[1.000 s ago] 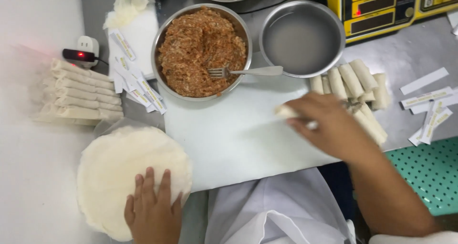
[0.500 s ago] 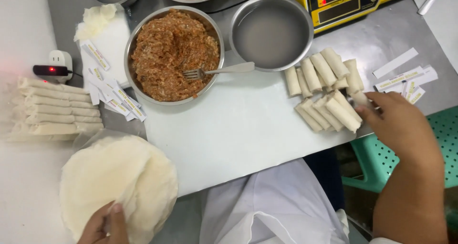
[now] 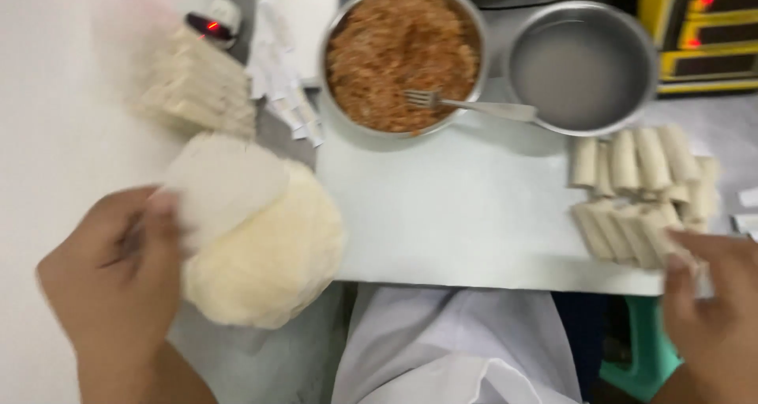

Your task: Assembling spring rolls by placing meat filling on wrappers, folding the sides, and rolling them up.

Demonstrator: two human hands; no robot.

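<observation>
My left hand (image 3: 114,278) pinches a thin round white wrapper (image 3: 225,183) and lifts it off the stack of wrappers (image 3: 272,254) at the lower left. My right hand (image 3: 714,305) is at the lower right, its fingertips touching the nearest of several rolled spring rolls (image 3: 639,191) on the white board (image 3: 458,214). A steel bowl of reddish-brown minced filling (image 3: 399,48) stands at the back with a fork (image 3: 466,104) resting on its rim. Beside it is a steel bowl of cloudy liquid (image 3: 580,60).
Stacked packs of wrappers (image 3: 197,84) and small paper slips (image 3: 284,96) lie at the back left. A yellow scale (image 3: 707,25) stands at the back right. A green stool (image 3: 639,349) shows below the table edge. My white apron (image 3: 450,349) fills the bottom.
My left hand has peeled one wrapper up from the stack. My right hand has drawn back towards me along the near edge of the rolls. The camera has shifted.
</observation>
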